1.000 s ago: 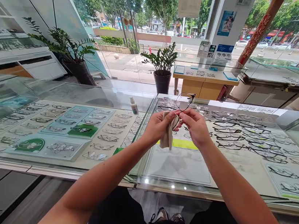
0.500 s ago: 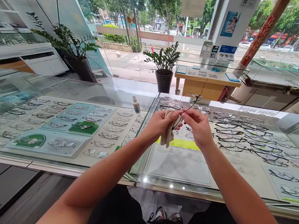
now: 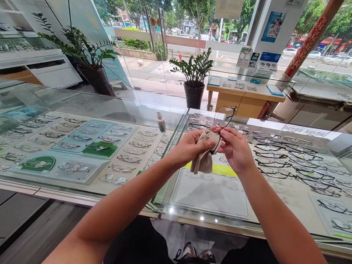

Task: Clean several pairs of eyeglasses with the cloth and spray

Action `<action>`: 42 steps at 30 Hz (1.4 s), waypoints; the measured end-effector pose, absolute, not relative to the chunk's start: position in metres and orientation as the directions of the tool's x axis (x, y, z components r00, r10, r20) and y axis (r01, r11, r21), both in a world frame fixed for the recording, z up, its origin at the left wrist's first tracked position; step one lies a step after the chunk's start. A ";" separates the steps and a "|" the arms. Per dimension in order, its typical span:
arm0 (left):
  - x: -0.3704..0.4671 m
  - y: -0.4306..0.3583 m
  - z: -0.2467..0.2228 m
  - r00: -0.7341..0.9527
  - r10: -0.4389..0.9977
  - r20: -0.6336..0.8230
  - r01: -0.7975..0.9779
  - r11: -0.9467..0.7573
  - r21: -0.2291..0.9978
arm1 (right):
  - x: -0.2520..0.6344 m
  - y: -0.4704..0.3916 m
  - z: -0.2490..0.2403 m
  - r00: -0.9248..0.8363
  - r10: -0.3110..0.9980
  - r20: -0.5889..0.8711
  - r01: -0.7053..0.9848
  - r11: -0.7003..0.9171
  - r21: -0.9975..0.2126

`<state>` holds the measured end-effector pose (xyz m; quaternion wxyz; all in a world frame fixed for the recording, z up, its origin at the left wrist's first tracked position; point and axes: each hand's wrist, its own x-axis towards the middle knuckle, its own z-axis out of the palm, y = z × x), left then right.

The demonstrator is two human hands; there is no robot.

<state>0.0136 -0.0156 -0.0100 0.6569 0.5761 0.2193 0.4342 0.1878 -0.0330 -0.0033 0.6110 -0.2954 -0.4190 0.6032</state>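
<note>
The left hand (image 3: 192, 146), fingers closed, pinches a soft, creased beige cloth (image 3: 203, 163) around one lens of thin, dark-rimmed eyeglasses (image 3: 224, 117); the right hand (image 3: 236, 151), fingers curled, grips the frame near its middle. Compared with the earlier frame, the cloth spreads wider over the lens. Left of the eyeglasses, a white cylindrical spray bottle (image 3: 160, 122) stands on the smooth glass desk (image 3: 127, 110).

An eyewear shop by the street
Glass display case (image 3: 205, 203) with rows of spectacle frames (image 3: 274, 162); storefront window (image 3: 123, 64) behind
</note>
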 end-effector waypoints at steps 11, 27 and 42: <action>0.020 -0.016 -0.011 0.377 0.918 0.120 -0.323 0.009 0.946 | 0.185 -0.033 -0.009 -0.111 0.958 0.265 -0.382 0.205 -0.901; 0.014 -0.015 -0.009 0.485 0.865 0.130 -0.353 0.058 0.934 | 0.181 -0.035 -0.008 -0.053 0.974 0.219 -0.411 0.178 -0.894; 0.014 0.004 -0.019 0.244 0.969 -0.040 -0.443 0.148 0.884 | 0.210 -0.026 0.006 0.078 0.958 0.278 -0.425 0.284 -0.859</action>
